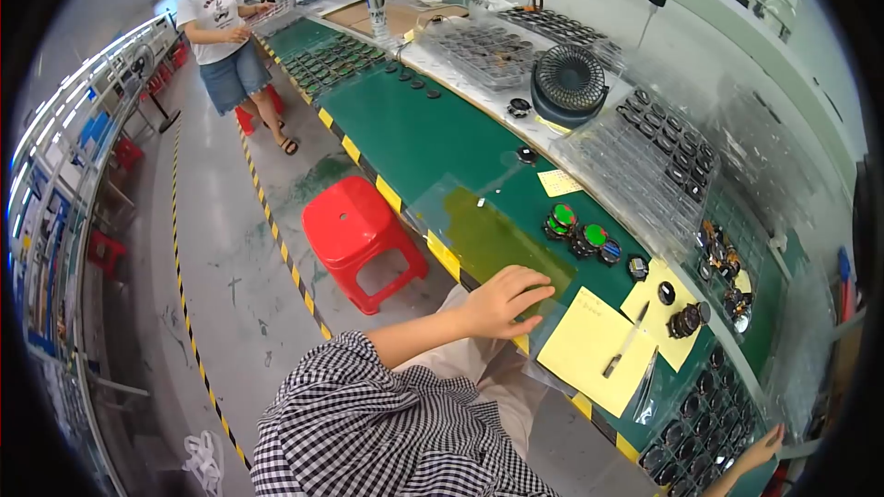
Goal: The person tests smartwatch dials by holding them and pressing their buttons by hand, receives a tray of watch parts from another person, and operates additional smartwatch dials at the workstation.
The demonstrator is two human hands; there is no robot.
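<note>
My left hand (506, 304) rests over the front edge of the green bench, its fingers loosely curved and apart, holding nothing. Beside its fingertips lies a yellow paper sheet (578, 340) with a pen (626, 339) and tweezers (647, 388) on it. At the lower right, my right hand (761, 451) reaches beyond a tray of round black parts (700, 419). Its fingers look closed near the bottom of a clear plastic sheet or tray (803, 359); what they grip is unclear. Small round assemblies, some with green tops (564, 214), stand in stacks past the yellow paper.
A red stool (354, 230) stands in the aisle by the bench. A black fan (569, 83) and clear trays (645, 166) of round parts occupy the back shelf. More parts trays (331, 63) lie at the far end, where another person (221, 23) stands.
</note>
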